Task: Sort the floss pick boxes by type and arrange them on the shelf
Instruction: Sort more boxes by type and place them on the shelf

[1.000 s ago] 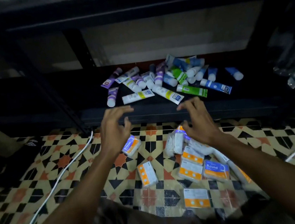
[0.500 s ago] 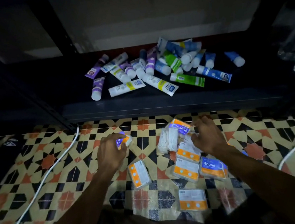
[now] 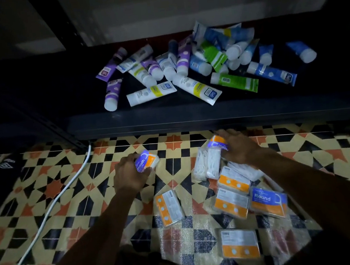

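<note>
Head view: left hand [image 3: 129,176] grips a Smooth floss pick box [image 3: 146,160] over the tiled floor [image 3: 71,187], fingers curled round it. Right hand [image 3: 239,146] curls over a second Smooth box [image 3: 216,144] at the pile's far edge, near the shelf [image 3: 189,117] front. A Round box [image 3: 268,201] lies nearer. Judged light, stiff and slick, so pinch the long edges.

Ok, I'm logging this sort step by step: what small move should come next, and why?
Probably lift both boxes and set them together on the shelf, clear of the tubes. The left hand grips one Smooth box, the right hand grips a second Smooth box, so the pair matches; the Round box lies on the floor.
</note>
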